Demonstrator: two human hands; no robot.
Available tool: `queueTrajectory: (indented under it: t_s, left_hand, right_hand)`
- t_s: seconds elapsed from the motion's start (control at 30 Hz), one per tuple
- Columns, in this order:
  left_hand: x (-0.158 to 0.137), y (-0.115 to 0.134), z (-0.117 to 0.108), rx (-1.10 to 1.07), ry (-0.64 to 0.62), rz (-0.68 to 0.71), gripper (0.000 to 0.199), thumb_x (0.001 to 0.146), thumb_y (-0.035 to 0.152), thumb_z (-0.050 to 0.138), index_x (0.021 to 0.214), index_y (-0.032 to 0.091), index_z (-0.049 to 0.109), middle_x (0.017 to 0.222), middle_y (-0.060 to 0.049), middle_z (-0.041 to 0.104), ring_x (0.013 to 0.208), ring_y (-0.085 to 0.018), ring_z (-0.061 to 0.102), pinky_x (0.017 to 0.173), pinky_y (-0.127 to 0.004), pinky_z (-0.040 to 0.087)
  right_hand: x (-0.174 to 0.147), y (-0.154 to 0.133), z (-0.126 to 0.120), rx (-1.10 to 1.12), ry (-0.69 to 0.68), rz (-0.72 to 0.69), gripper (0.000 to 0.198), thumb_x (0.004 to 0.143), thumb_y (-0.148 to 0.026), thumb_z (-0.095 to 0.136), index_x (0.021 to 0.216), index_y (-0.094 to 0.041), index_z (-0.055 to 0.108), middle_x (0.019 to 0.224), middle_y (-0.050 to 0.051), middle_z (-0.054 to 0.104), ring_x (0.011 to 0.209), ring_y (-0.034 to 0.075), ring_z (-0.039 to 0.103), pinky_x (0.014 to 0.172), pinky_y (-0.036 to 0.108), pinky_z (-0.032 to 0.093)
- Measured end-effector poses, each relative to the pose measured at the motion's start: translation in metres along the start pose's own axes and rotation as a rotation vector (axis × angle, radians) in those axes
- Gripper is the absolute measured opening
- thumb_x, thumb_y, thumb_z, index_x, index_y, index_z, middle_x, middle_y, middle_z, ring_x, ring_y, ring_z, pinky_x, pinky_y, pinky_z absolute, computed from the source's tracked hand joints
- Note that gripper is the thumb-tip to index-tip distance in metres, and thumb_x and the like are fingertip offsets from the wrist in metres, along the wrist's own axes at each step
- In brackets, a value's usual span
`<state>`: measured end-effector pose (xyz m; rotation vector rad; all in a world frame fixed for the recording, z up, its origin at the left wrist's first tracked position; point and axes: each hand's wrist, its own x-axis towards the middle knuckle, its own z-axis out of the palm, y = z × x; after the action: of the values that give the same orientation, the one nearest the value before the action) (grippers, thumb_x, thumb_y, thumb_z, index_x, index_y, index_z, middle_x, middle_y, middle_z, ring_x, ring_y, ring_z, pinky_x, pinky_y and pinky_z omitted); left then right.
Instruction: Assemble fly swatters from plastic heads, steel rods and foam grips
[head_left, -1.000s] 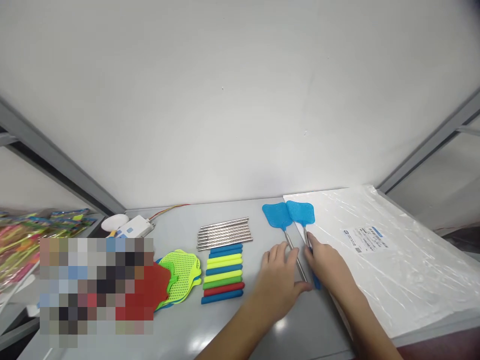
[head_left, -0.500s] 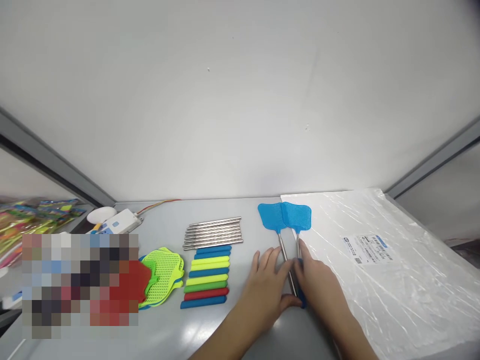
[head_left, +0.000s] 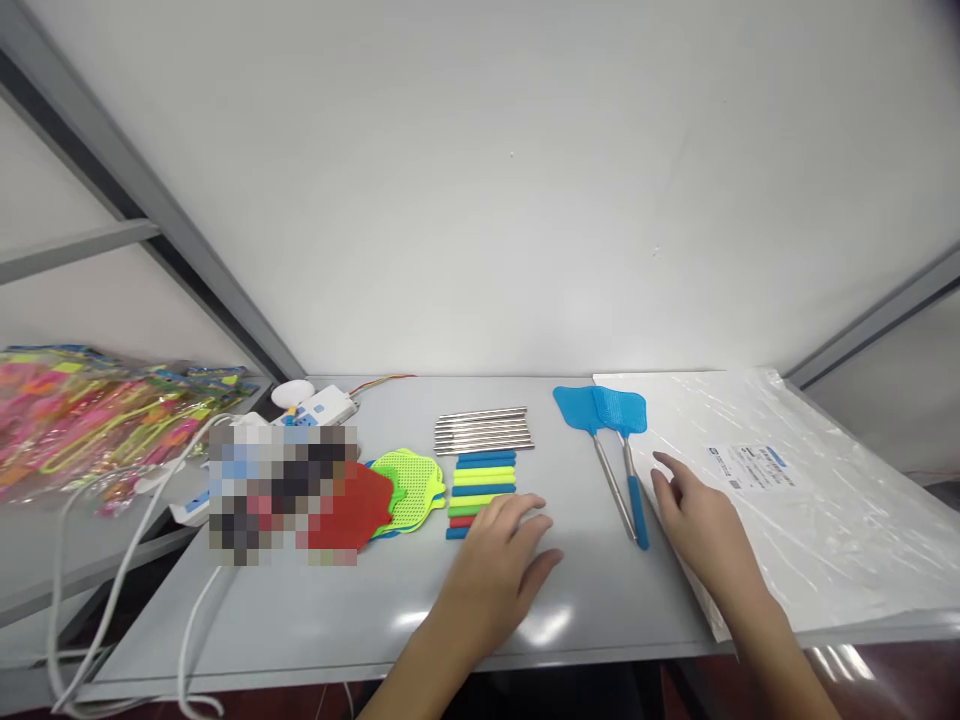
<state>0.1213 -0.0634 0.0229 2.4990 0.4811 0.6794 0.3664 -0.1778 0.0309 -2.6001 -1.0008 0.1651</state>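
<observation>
My left hand [head_left: 499,560] hovers over the near end of a row of coloured handle grips [head_left: 480,490] in blue, yellow, green and red, its fingers loosely spread and holding nothing. To its right lie two blue fly swatters, their heads overlapping. The right-hand fly swatter [head_left: 637,500] has a blue grip on its metal rod; the left-hand fly swatter [head_left: 613,483] ends in a bare rod. Just right of them is my right hand [head_left: 697,525], empty with fingers apart. Behind the grips, several metal rods [head_left: 484,432] lie side by side.
Yellow swatter heads [head_left: 409,485] and a red swatter head [head_left: 352,510] lie left of the grips, beside a blurred patch. A power strip [head_left: 324,408] sits at the back. Plastic-wrapped white board [head_left: 810,560] covers the right side. Bagged goods [head_left: 112,420] and white cables [head_left: 131,560] are far left.
Both hands have let go of the swatter with the blue grip, which now lies on the table. My left hand has moved left to the grips; my right has drawn away rightward. The view has shifted.
</observation>
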Motion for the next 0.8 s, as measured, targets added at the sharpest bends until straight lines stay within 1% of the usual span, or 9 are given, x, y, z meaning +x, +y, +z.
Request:
queueTrajectory:
  t_s: [0.13, 0.23, 0.3, 0.43, 0.47, 0.53, 0.63, 0.7, 0.8]
  left_hand:
    - [-0.031, -0.002, -0.016, -0.059, 0.106, 0.005, 0.014, 0.094, 0.019, 0.050, 0.105, 0.020, 0.060, 0.109, -0.009, 0.062, 0.100, -0.022, 0.057, 0.088, -0.039, 0.048]
    - [-0.047, -0.004, -0.024, -0.047, 0.108, 0.019, 0.011, 0.093, 0.017, 0.052, 0.098, 0.020, 0.061, 0.099, -0.007, 0.065, 0.091, -0.020, 0.058, 0.082, -0.036, 0.049]
    - [-0.061, -0.014, -0.035, -0.007, 0.156, -0.032, 0.012, 0.092, 0.016, 0.052, 0.099, 0.021, 0.061, 0.097, -0.006, 0.066, 0.090, -0.020, 0.058, 0.081, -0.036, 0.048]
    - [-0.089, -0.044, -0.061, 0.110, 0.436, -0.253, 0.013, 0.092, 0.015, 0.052, 0.099, 0.021, 0.061, 0.099, -0.006, 0.063, 0.093, -0.020, 0.057, 0.085, -0.036, 0.047]
    - [-0.092, -0.049, -0.064, 0.149, 0.460, -0.266, 0.013, 0.091, 0.014, 0.054, 0.099, 0.021, 0.062, 0.100, -0.007, 0.061, 0.094, -0.020, 0.056, 0.085, -0.037, 0.046]
    - [-0.091, -0.052, -0.062, 0.220, 0.424, -0.242, 0.013, 0.090, 0.016, 0.058, 0.099, 0.022, 0.064, 0.103, -0.007, 0.059, 0.095, -0.021, 0.054, 0.084, -0.037, 0.045]
    - [-0.077, -0.043, -0.043, 0.302, 0.231, -0.214, 0.015, 0.087, 0.020, 0.062, 0.101, 0.025, 0.066, 0.108, -0.007, 0.057, 0.095, -0.024, 0.052, 0.082, -0.039, 0.045]
    - [-0.069, -0.037, -0.027, 0.376, 0.150, -0.253, 0.020, 0.085, 0.020, 0.065, 0.105, 0.025, 0.066, 0.109, -0.008, 0.057, 0.094, -0.025, 0.053, 0.080, -0.040, 0.044]
    - [-0.067, -0.036, -0.012, 0.499, 0.146, -0.291, 0.022, 0.085, 0.017, 0.064, 0.105, 0.023, 0.066, 0.108, -0.009, 0.058, 0.094, -0.026, 0.054, 0.079, -0.040, 0.044]
  right_hand:
    - [-0.007, -0.013, 0.004, -0.103, -0.054, -0.052, 0.040, 0.094, -0.046, 0.035, 0.108, -0.023, 0.064, 0.084, 0.007, 0.072, 0.077, 0.026, 0.066, 0.062, 0.032, 0.040]
    - [-0.005, -0.025, 0.020, -0.258, -0.135, -0.105, 0.042, 0.091, -0.053, 0.039, 0.098, -0.021, 0.065, 0.083, 0.009, 0.071, 0.075, 0.029, 0.066, 0.058, 0.033, 0.039]
    - [0.000, -0.032, 0.031, -0.345, -0.156, -0.120, 0.042, 0.092, -0.051, 0.038, 0.093, -0.019, 0.064, 0.082, 0.012, 0.070, 0.074, 0.030, 0.066, 0.056, 0.034, 0.039]
    - [0.009, -0.043, 0.040, -0.370, -0.162, -0.120, 0.038, 0.093, -0.043, 0.034, 0.087, -0.018, 0.062, 0.076, 0.013, 0.068, 0.069, 0.030, 0.065, 0.054, 0.034, 0.038]
    - [0.009, -0.044, 0.039, -0.352, -0.148, -0.115, 0.037, 0.093, -0.042, 0.034, 0.088, -0.018, 0.061, 0.076, 0.012, 0.068, 0.068, 0.030, 0.065, 0.054, 0.034, 0.038]
    - [0.006, -0.047, 0.036, -0.307, -0.100, -0.081, 0.035, 0.092, -0.042, 0.035, 0.090, -0.019, 0.060, 0.073, 0.011, 0.067, 0.067, 0.029, 0.064, 0.053, 0.034, 0.038]
    - [-0.003, -0.048, 0.031, -0.160, -0.052, 0.009, 0.030, 0.089, -0.043, 0.038, 0.088, -0.021, 0.058, 0.066, 0.007, 0.065, 0.060, 0.026, 0.060, 0.051, 0.032, 0.037]
    - [-0.010, -0.047, 0.030, 0.034, -0.042, 0.039, 0.026, 0.088, -0.044, 0.042, 0.084, -0.022, 0.056, 0.066, 0.005, 0.064, 0.057, 0.022, 0.058, 0.051, 0.031, 0.038]
    - [-0.019, -0.044, 0.034, 0.364, -0.007, 0.034, 0.025, 0.087, -0.045, 0.047, 0.083, -0.021, 0.055, 0.065, 0.001, 0.061, 0.056, 0.018, 0.055, 0.053, 0.028, 0.039]
